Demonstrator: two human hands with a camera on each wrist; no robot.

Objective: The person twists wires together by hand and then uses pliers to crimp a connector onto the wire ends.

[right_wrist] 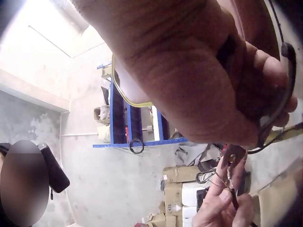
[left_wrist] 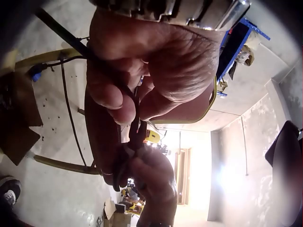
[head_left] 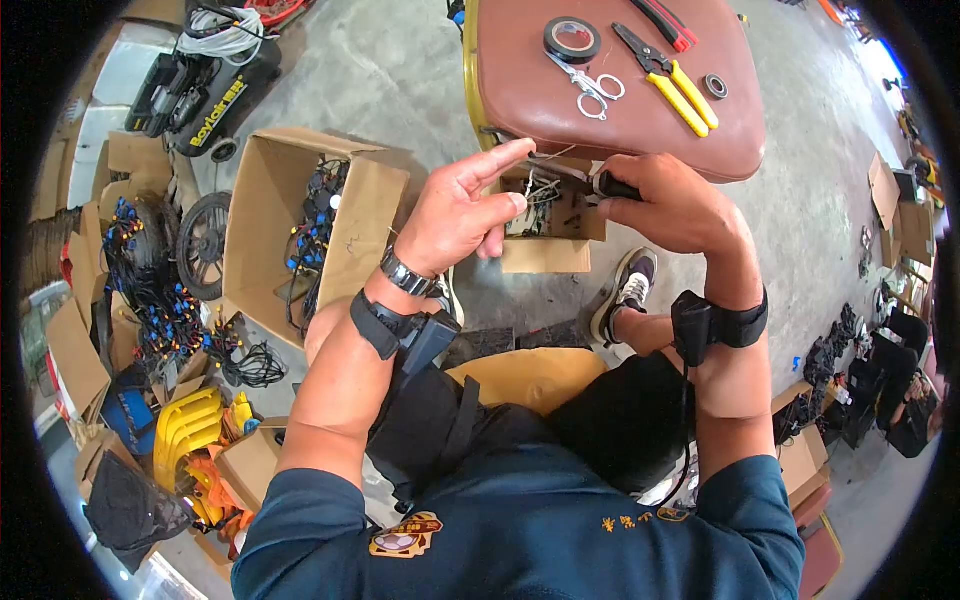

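Observation:
My left hand (head_left: 460, 215) is raised in front of a brown stool top (head_left: 540, 100). Its index finger points out straight while thumb and middle finger pinch a thin wire (head_left: 540, 190). In the left wrist view the fingers (left_wrist: 113, 94) close on that dark strand. My right hand (head_left: 675, 205) grips black-handled pliers (head_left: 612, 186), whose nose meets the wire between the hands. The right wrist view shows the curved black handle (right_wrist: 284, 90) in the right hand (right_wrist: 189, 80). Below the hands sits a small cardboard box (head_left: 548, 250) of metal bits.
On the stool top lie a black tape roll (head_left: 572, 40), scissors (head_left: 590, 88), yellow-handled pliers (head_left: 680, 95) and a bearing ring (head_left: 715, 86). A large carton of cables (head_left: 300, 220), a wheel (head_left: 203, 243) and a cable pile (head_left: 150, 290) stand to the left.

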